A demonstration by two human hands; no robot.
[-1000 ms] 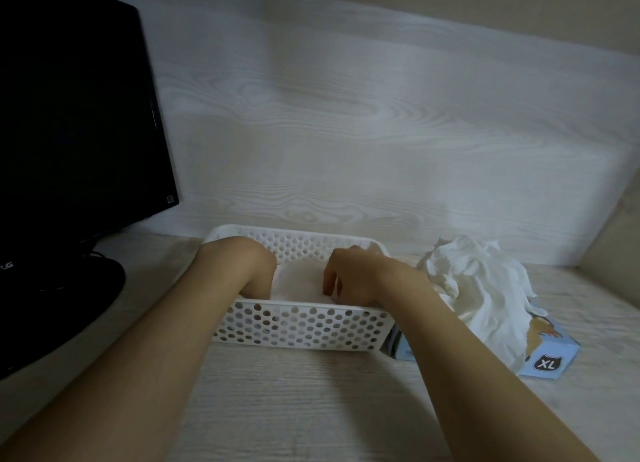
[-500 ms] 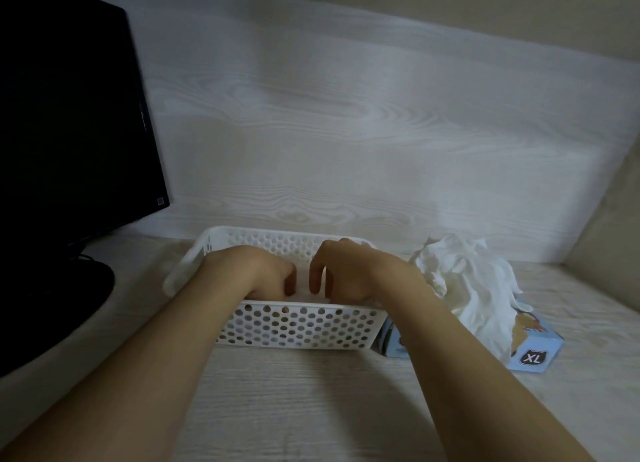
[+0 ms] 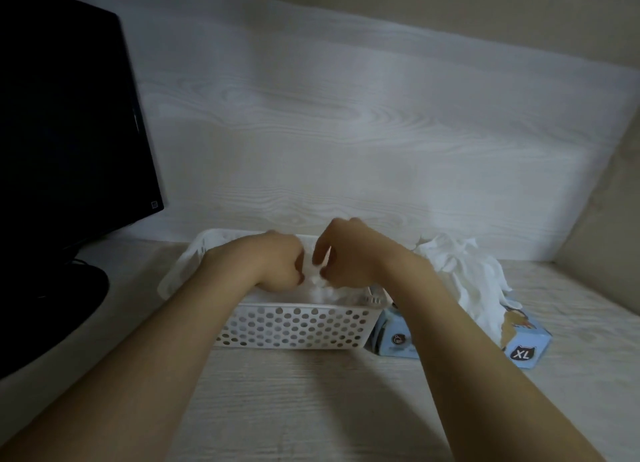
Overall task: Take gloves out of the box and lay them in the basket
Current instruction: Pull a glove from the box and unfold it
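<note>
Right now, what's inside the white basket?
White gloves, a bunched piece pinched by the left hand and right hand. Both hands hide the rest of the basket floor.

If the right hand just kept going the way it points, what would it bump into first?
Likely the left hand, just past the white glove that the right hand pinches over the basket; depth is unclear.

It looked like an office or home-study desk: a dark monitor [image 3: 69, 132] stood on a pale wood-grain desktop [image 3: 294, 413], with a matching back panel [image 3: 346, 132] and beige wall [image 3: 485, 0] behind.
</note>
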